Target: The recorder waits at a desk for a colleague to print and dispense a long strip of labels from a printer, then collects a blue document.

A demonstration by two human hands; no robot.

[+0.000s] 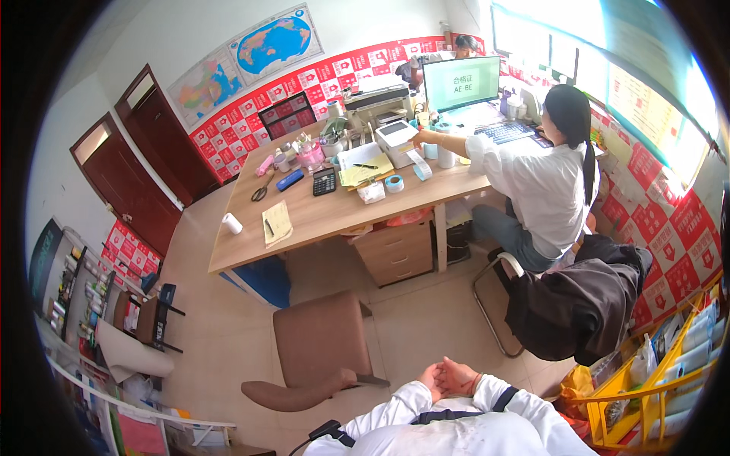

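Head view, as I see it: left hand [430,379] and right hand [461,377] rest together, no object showing; how closed, I can't tell. Just left and beyond, the brown chair [315,334] blocks the desk [237,254]; a careless step could knock it. Rightward, a jacket [582,300] and yellow rack [646,414] crowd the floor.

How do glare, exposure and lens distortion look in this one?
Head view: glare washes out the window at upper right; head view: the fisheye blackens the corners and makes the left brown door lean; head view: the left hand and right hand are well lit, but small items at far left look soft.
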